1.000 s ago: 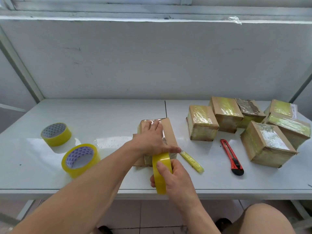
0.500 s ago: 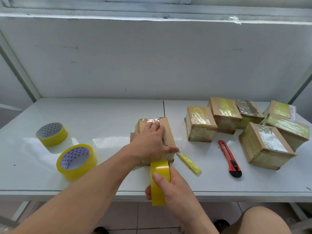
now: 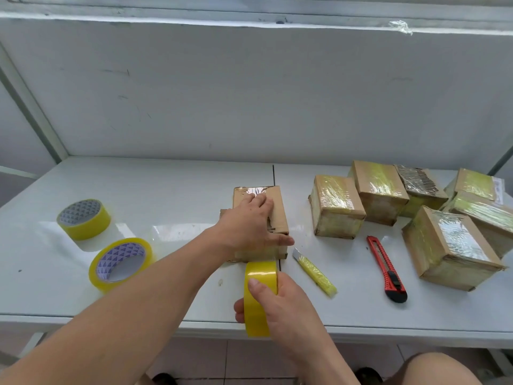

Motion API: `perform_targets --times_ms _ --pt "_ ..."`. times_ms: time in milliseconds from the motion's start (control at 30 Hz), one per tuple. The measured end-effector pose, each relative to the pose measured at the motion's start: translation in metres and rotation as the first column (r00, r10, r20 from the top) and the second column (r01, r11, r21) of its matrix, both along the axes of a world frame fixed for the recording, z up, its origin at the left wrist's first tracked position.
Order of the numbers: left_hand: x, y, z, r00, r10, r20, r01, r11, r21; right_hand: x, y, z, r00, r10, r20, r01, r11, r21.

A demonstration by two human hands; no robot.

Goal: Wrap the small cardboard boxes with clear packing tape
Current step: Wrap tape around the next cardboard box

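A small cardboard box [image 3: 278, 207] lies at the middle of the white table [image 3: 166, 190], with a shiny strip of tape on its far top edge. My left hand [image 3: 249, 226] lies flat on top of the box, fingers straight, thumb out along its near edge. My right hand [image 3: 280, 304] grips a yellowish roll of clear tape [image 3: 259, 295] held upright just in front of the box, over the table's near edge. The tape's free end runs up to the box's near side.
Two more tape rolls, a far one [image 3: 83, 219] and a near one [image 3: 120, 263], lie at the left. A yellow cutter [image 3: 315, 269] and a red cutter [image 3: 386, 269] lie right of the box. Several taped boxes [image 3: 336, 207] crowd the right side. A wall panel stands behind.
The tape roll in my right hand has drawn back slightly toward me from the box. My left hand stays pressed on the box top.
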State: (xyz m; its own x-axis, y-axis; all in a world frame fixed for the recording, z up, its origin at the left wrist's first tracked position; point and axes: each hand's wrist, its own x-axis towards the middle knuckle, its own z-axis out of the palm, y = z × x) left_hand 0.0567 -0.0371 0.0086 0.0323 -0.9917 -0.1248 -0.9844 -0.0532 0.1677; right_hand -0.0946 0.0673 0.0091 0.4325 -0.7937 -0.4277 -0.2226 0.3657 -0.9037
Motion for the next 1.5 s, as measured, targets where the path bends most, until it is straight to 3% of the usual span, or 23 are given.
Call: perform_targets --times_ms 400,467,533,600,633,700,800,833,900,933,967,1033,1100,1167,1267,1500 --pt "0.0 -0.003 0.009 0.997 0.038 -0.06 -0.034 0.998 0.061 -0.008 0.0 0.003 0.999 -0.009 0.051 0.007 0.999 0.034" --pt "0.002 0.001 0.01 0.987 0.087 -0.136 -0.087 0.996 0.006 -0.009 -0.001 -0.004 1.0 -0.013 0.016 0.014 1.0 -0.004" --pt "0.0 0.012 0.004 0.952 0.142 -0.272 -0.193 0.967 -0.169 -0.011 -0.003 -0.007 1.0 0.002 -0.028 -0.003 0.999 -0.042" --pt "-0.005 0.034 -0.001 0.858 0.193 -0.476 -0.393 0.844 -0.365 -0.014 -0.006 -0.003 0.996 0.021 -0.083 -0.026 0.998 -0.06" --pt "-0.01 0.047 -0.004 0.795 0.232 -0.56 -0.502 0.771 -0.393 -0.016 -0.009 -0.002 0.993 0.023 -0.116 -0.031 0.997 -0.069" --pt "-0.019 0.075 -0.004 0.725 0.333 -0.603 -0.606 0.726 -0.327 -0.023 -0.018 -0.002 0.987 -0.025 -0.161 0.011 0.996 -0.086" --pt "-0.028 0.101 -0.016 0.645 0.444 -0.622 -0.638 0.762 -0.116 -0.027 -0.032 -0.002 0.985 -0.091 -0.145 0.076 0.992 -0.105" --pt "-0.031 0.104 -0.019 0.536 0.475 -0.698 -0.631 0.774 0.042 -0.026 -0.034 -0.003 0.986 -0.078 -0.149 0.064 0.993 -0.095" --pt "-0.038 0.105 -0.019 0.167 0.538 -0.826 -0.522 0.759 0.389 -0.023 -0.036 -0.003 0.981 -0.039 -0.19 0.026 0.997 -0.069" --pt "-0.041 0.105 -0.016 0.027 0.563 -0.826 -0.452 0.744 0.492 -0.023 -0.036 -0.002 0.979 -0.037 -0.201 0.025 0.998 -0.063" --pt "-0.042 0.105 -0.013 -0.044 0.575 -0.817 -0.405 0.737 0.541 -0.023 -0.039 -0.004 0.978 -0.061 -0.197 0.051 0.997 -0.054" --pt "-0.042 0.104 -0.009 -0.114 0.566 -0.816 -0.366 0.74 0.564 -0.026 -0.045 -0.008 0.97 -0.157 -0.183 0.142 0.985 -0.095" --pt "-0.042 0.102 -0.006 -0.165 0.563 -0.81 -0.359 0.73 0.581 -0.03 -0.053 -0.02 0.914 -0.237 -0.328 0.131 0.94 -0.314" --pt "-0.043 0.099 -0.003 -0.218 0.573 -0.79 -0.366 0.702 0.611 -0.034 -0.06 -0.032 0.777 -0.263 -0.571 -0.057 0.875 -0.48" --pt "-0.046 0.096 -0.003 -0.267 0.558 -0.786 -0.38 0.689 0.617 -0.035 -0.068 -0.048 0.594 -0.263 -0.761 -0.27 0.825 -0.496" --pt "-0.048 0.093 -0.009 -0.318 0.559 -0.766 -0.4 0.653 0.643 -0.034 -0.071 -0.056 0.601 -0.316 -0.734 -0.246 0.801 -0.546"
